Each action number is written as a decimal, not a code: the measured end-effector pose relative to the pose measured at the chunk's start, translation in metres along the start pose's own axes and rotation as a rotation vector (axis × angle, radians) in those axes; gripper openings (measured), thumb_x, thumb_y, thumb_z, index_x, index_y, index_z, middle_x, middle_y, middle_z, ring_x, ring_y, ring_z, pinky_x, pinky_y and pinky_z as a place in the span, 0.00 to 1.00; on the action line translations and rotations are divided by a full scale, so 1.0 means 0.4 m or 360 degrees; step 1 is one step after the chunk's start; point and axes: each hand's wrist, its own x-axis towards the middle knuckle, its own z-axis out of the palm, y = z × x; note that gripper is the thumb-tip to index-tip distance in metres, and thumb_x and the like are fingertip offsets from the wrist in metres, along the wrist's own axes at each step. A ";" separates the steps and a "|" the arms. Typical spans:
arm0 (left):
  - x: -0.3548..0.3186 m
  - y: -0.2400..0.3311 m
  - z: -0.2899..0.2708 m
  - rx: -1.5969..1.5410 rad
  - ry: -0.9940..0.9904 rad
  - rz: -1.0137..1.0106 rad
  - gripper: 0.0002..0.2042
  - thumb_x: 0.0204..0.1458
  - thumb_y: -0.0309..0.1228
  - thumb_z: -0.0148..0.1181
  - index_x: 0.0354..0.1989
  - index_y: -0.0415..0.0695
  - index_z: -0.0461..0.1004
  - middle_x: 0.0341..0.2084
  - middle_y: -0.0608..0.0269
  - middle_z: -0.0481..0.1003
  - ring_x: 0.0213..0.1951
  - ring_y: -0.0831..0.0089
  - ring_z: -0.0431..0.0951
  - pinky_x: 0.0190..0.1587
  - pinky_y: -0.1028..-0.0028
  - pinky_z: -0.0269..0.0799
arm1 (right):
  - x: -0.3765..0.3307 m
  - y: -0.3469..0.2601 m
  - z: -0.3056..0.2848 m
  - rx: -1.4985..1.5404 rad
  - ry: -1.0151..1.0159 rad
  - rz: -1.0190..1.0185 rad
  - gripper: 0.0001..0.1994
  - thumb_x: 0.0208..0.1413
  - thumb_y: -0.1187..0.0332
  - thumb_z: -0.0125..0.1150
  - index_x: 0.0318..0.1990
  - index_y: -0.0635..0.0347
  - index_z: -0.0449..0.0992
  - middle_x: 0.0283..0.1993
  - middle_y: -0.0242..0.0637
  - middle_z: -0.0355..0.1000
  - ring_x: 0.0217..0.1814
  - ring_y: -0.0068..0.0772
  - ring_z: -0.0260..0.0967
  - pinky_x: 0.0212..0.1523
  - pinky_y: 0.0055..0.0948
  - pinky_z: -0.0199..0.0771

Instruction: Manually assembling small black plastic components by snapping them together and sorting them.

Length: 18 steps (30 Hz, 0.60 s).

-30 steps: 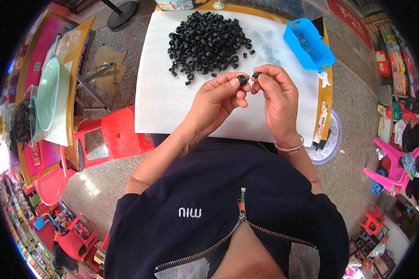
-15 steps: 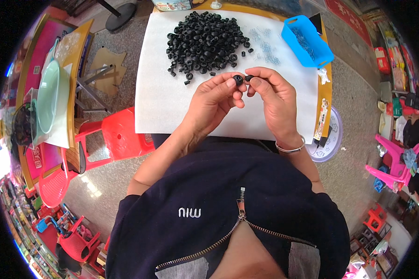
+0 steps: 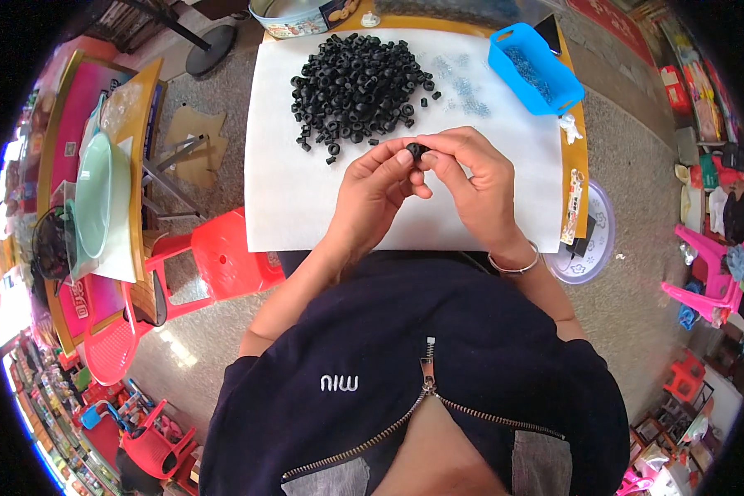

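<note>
Over the near part of a white sheet [image 3: 306,211], both my hands are closed around small black plastic parts. My left hand [image 3: 374,186] pinches a round black piece [image 3: 416,150] between thumb and fingers. The fingertips of my right hand [image 3: 474,175] press a smaller black piece against it; that piece is now mostly hidden by the fingers. Farther off on the sheet lies a heap of black ring-like and short tubular pieces [image 3: 351,87], a few scattered at its edges. Small clear bluish bits [image 3: 469,95] are spread to the right of the heap.
A blue plastic basket [image 3: 521,93] holding similar bluish bits stands at the sheet's far right corner. Behind the heap is a round tin [image 3: 302,23]. A red plastic stool [image 3: 227,256] stands left of the table, and a round pale purple item [image 3: 591,252] at the right.
My right hand has moved in to the left, bringing its small black piece against the one in my left hand. The view has shifted slightly.
</note>
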 end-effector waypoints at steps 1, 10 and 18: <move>0.001 -0.002 -0.001 0.0003 -0.0001 0.0013 0.11 0.58 0.27 0.50 0.46 0.35 0.70 0.35 0.59 0.76 0.31 0.78 0.73 0.36 0.75 0.74 | 0.001 -0.002 0.000 -0.0027 0.0010 -0.0031 0.09 0.53 0.78 0.54 0.42 0.65 0.77 0.37 0.37 0.73 0.36 0.24 0.71 0.36 0.21 0.72; 0.006 -0.004 -0.005 -0.0014 0.0066 0.0021 0.10 0.58 0.27 0.50 0.44 0.36 0.71 0.34 0.59 0.75 0.31 0.77 0.74 0.36 0.74 0.75 | 0.000 0.003 0.001 0.0221 0.0094 0.0106 0.08 0.54 0.79 0.54 0.40 0.65 0.76 0.37 0.35 0.73 0.36 0.22 0.71 0.38 0.21 0.71; 0.008 0.004 -0.005 -0.0038 0.0131 0.0020 0.09 0.57 0.27 0.51 0.43 0.37 0.71 0.33 0.59 0.75 0.30 0.77 0.74 0.36 0.74 0.76 | -0.001 0.011 -0.005 0.0600 0.0027 0.0395 0.08 0.54 0.77 0.55 0.42 0.66 0.74 0.36 0.32 0.73 0.37 0.17 0.68 0.39 0.18 0.69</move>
